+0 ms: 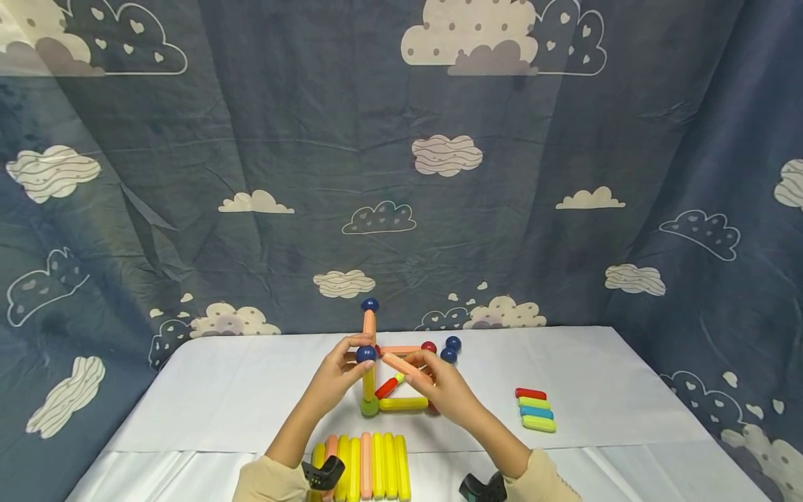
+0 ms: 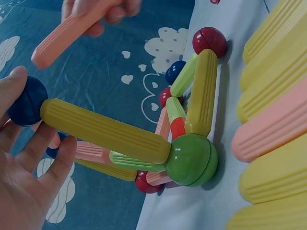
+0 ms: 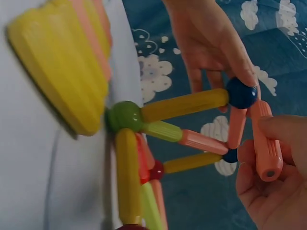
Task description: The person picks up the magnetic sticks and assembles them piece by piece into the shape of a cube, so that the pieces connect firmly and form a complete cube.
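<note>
White table [image 1: 207, 397]; two grips [image 1: 334, 371] [image 1: 448, 388] hold one ball [image 1: 366, 353], one rod [image 1: 398, 363].

Green ball [image 1: 369, 407] sits on white table [image 1: 219, 390]. Above it, yellow stick [image 1: 369, 385] stands upright, blue ball [image 1: 366, 353] at its top, pinched by left hand [image 1: 332, 376]. Up and right of the green ball, right hand [image 1: 447, 388] grips pink stick [image 1: 399, 364], one end just beside the blue ball. Level yellow stick [image 1: 403, 404] runs right from the green ball; red stick [image 1: 387, 387] angles back and right of it. Pair of blue balls [image 1: 453, 343] farther back and right. Row of yellow and pink sticks [image 1: 378, 466] on the green ball's near side; four short sticks [image 1: 536, 412] well to its right. Cloud-print dark cloth [image 1: 314, 139] hangs well beyond it
</note>
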`<state>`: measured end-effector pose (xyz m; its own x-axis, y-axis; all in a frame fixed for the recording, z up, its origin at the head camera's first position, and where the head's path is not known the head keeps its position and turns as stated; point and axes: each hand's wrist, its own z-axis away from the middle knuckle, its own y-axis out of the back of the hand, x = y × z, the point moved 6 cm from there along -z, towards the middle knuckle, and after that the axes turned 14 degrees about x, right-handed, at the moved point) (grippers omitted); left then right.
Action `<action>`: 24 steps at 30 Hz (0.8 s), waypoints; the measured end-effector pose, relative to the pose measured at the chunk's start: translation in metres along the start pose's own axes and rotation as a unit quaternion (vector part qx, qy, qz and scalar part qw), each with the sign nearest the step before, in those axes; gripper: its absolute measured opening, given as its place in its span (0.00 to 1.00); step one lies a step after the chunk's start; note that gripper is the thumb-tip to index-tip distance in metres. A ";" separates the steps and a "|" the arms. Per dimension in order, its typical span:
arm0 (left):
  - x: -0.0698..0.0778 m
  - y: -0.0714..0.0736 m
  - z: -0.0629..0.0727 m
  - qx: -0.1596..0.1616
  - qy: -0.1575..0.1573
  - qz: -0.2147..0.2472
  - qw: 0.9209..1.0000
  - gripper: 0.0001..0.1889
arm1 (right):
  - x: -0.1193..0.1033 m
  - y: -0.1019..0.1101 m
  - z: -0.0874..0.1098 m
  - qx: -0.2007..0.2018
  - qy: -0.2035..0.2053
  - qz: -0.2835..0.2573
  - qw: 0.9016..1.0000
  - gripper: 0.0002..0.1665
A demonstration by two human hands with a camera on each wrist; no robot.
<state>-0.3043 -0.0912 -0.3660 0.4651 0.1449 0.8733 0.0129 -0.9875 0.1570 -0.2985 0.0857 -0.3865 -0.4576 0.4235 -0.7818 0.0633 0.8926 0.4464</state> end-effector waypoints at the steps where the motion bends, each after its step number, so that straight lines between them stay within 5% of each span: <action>1: 0.000 0.000 0.000 -0.002 0.002 -0.002 1.000 0.18 | -0.003 0.001 -0.003 0.006 0.006 -0.001 1.000 0.16; 9: 0.003 -0.001 0.001 -0.012 0.007 -0.035 0.999 0.18 | -0.008 0.003 -0.013 0.047 0.035 -0.029 0.998 0.16; 16: -0.012 -0.004 -0.006 0.005 -0.042 -0.079 0.996 0.19 | -0.019 0.006 -0.014 0.022 -0.020 -0.150 0.988 0.16; 24: -0.017 -0.021 -0.013 -0.011 -0.089 -0.114 0.989 0.14 | -0.014 0.008 -0.016 0.017 -0.037 -0.180 0.983 0.18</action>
<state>-0.3239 -0.0721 -0.3780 0.6010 0.3487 0.7191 0.1171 -0.9285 0.3524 -0.3057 0.0847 -0.3653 -0.3903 0.0886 -0.9164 -0.0607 0.9907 0.1216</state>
